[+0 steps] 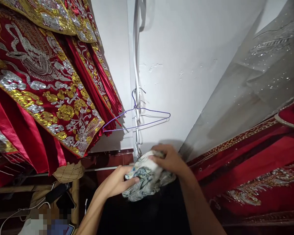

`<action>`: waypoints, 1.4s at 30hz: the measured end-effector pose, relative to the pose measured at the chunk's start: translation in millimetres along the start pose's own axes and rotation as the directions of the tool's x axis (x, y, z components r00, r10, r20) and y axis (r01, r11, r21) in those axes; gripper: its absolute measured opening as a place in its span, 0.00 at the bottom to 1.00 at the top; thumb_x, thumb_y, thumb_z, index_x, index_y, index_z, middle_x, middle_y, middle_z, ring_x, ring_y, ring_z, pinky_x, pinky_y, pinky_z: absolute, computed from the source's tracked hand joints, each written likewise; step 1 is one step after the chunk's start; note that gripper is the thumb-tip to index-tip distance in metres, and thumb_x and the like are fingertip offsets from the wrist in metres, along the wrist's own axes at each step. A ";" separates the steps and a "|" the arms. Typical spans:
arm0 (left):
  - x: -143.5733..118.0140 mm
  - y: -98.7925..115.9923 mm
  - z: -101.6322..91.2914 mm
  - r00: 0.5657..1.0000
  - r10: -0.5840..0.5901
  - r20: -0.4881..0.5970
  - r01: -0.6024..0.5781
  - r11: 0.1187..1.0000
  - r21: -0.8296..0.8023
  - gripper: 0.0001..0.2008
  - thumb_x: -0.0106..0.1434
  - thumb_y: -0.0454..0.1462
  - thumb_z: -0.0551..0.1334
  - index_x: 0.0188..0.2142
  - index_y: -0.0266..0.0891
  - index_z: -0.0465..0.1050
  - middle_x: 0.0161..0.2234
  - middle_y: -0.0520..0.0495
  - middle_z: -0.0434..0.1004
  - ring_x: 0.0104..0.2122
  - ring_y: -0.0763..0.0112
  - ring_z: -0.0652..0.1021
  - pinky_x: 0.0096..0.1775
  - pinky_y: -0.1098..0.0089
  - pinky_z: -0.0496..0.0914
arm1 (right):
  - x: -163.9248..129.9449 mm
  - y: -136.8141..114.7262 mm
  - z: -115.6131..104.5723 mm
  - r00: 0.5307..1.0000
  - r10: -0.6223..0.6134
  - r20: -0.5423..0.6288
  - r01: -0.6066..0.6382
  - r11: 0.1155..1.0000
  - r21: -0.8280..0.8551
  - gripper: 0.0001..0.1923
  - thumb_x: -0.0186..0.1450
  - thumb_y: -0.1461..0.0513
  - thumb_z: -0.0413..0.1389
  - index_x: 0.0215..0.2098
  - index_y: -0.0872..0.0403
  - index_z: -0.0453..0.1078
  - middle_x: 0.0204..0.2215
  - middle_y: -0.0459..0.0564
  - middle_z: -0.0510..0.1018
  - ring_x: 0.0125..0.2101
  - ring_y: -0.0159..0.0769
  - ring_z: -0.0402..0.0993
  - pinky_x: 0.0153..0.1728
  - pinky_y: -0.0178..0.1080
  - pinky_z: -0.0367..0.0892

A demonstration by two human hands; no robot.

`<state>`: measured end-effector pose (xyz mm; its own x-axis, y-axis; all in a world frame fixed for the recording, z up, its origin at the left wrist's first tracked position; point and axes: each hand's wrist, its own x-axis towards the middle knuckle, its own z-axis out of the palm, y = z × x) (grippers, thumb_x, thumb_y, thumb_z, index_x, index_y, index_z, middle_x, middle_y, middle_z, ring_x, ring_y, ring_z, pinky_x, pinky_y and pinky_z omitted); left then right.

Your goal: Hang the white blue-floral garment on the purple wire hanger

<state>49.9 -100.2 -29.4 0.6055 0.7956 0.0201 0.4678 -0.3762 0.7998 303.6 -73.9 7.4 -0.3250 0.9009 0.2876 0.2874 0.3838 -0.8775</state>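
Between my hands is a bunched piece of patterned cloth (145,178), white with blue, green and dark swirls. My left hand (122,179) grips its left side, thumb lying across the front. On the upper right, my right hand (168,158) is closed over the cloth, slightly blurred. The cloth is crumpled, so I cannot tell what kind of garment or fabric piece it is. Above it, a purple wire hanger (137,126) hangs bare from a white strip of cord (136,65) along the wall.
Red garments (46,81) with gold and silver embroidery hang at left. A sheer sparkling white fabric (267,71) and a red beaded garment (254,169) fill the right side. Low on the left, a wooden seat (74,199) carries a black phone-like object (65,200) and cables.
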 end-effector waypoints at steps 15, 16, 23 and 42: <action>-35.0 -24.9 -59.2 0.976 0.032 -0.213 0.053 0.923 0.381 0.11 0.68 0.43 0.56 0.32 0.40 0.69 0.29 0.51 0.72 0.34 0.66 0.73 0.39 0.70 0.66 | 94.9 93.1 -9.6 0.954 -0.043 -0.296 -0.039 0.963 -0.266 0.19 0.68 0.54 0.49 0.49 0.49 0.77 0.47 0.50 0.82 0.50 0.48 0.76 0.54 0.47 0.67; -35.7 -29.0 -59.5 0.983 0.023 -0.180 0.052 0.913 0.404 0.13 0.68 0.44 0.57 0.31 0.40 0.69 0.28 0.52 0.72 0.33 0.66 0.73 0.41 0.69 0.66 | 89.6 97.2 -12.4 0.951 -0.046 -0.307 -0.040 0.962 -0.269 0.18 0.67 0.54 0.50 0.47 0.49 0.78 0.45 0.49 0.83 0.48 0.47 0.77 0.52 0.46 0.68; -21.7 -64.3 -85.5 0.962 -0.048 -0.268 0.172 0.869 0.464 0.18 0.69 0.47 0.54 0.46 0.42 0.78 0.45 0.42 0.81 0.49 0.54 0.78 0.53 0.58 0.70 | 40.7 81.5 -47.0 0.939 -0.024 -0.343 -0.083 0.952 -0.294 0.11 0.63 0.55 0.56 0.34 0.50 0.78 0.35 0.46 0.83 0.39 0.44 0.77 0.38 0.38 0.68; 52.3 -11.7 -132.3 0.867 0.193 -0.459 -0.053 0.952 0.301 0.19 0.68 0.40 0.54 0.54 0.39 0.73 0.50 0.42 0.79 0.50 0.58 0.77 0.55 0.61 0.68 | -7.5 23.2 -55.2 0.963 -0.033 -0.268 -0.093 0.892 -0.443 0.47 0.57 0.61 0.60 0.72 0.45 0.49 0.30 0.42 0.77 0.26 0.34 0.70 0.30 0.35 0.65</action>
<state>-9.1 8.6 41.6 0.3202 0.8352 0.4472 0.6073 -0.5433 0.5797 362.4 -60.5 6.1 -0.0810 0.9091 0.4086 0.6855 0.3484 -0.6393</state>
